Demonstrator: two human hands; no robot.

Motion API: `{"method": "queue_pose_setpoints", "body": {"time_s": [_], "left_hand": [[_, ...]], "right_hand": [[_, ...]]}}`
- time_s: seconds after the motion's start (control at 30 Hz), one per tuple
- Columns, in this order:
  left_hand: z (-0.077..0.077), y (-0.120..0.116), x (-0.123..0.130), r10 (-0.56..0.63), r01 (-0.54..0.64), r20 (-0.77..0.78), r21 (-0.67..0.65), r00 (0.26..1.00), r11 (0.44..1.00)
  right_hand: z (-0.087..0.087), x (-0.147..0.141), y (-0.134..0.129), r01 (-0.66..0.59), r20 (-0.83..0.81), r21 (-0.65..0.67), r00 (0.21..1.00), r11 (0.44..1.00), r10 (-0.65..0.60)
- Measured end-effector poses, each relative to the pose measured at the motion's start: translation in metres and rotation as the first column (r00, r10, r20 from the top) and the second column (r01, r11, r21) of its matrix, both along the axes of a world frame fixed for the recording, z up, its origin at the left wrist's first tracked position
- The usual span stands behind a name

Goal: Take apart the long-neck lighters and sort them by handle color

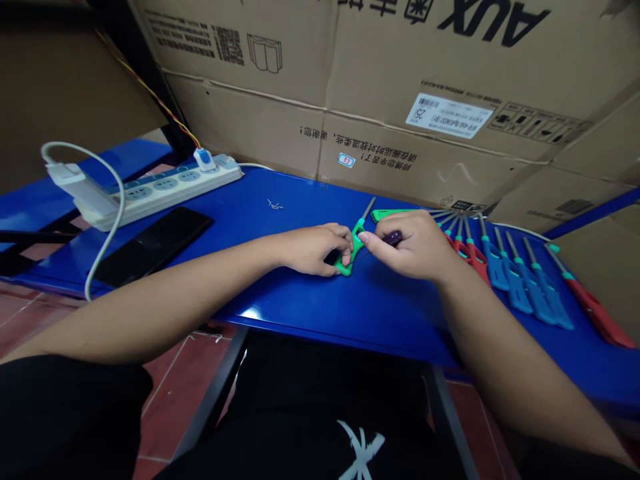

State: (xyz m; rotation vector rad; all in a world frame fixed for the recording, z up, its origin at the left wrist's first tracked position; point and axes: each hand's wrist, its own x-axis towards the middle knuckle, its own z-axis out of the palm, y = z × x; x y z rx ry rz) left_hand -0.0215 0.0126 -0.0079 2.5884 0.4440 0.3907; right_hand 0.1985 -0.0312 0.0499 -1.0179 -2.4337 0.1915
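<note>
Looking down past your black shirt (320,420) w/ white print, you've got a green utility lighter (354,243) held over a blue table (380,313), straight ahead of you. Red floor tiles (180,393) show below + left of the lighter, past the table edge.

Your L hand (313,250) is just left of the lighter, fingers curled round its green grip, holding it tilted w/ the metal nozzle (369,209) pointing up-right in the view. Your R hand (413,247) is just right of the lighter, thumb + index pinching a small dark purple piece (393,237); too small to tell what it is. Neither hand is spread.

Just past the lighter, a 2nd green lighter (395,215) lies flat. Right of the lighter, a fanned row of red lighters (473,257) + blue lighters (535,293) lies on the table, w/ teal collars.

Left of the lighter: tiny metal bits (275,205), a black phone (150,245) lying flat, then a white power strip (165,190) w/ a blue plug (204,159) + white cable (103,200).

Behind the lighter, a large cardboard box (400,87) printed AUX stands against the table's far edge.
</note>
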Motion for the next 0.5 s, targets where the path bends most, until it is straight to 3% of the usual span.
{"method": "queue_pose_setpoints", "body": {"time_s": [0.37, 0.5], "left_hand": [[-0.0002, 0.0008, 0.0001, 0.003, -0.002, -0.017, 0.037, 1.000, 0.999], [-0.0004, 0.0005, 0.0008, 0.008, -0.008, 0.011, 0.045, 1.000, 0.999]], "right_hand": [[-0.0020, -0.0013, -0.0004, -0.012, 0.061, 0.022, 0.998, 1.000, 0.010], [0.0077, -0.0067, -0.0012, 0.055, 0.173, -0.032, 0.984, 0.998, -0.049]]}}
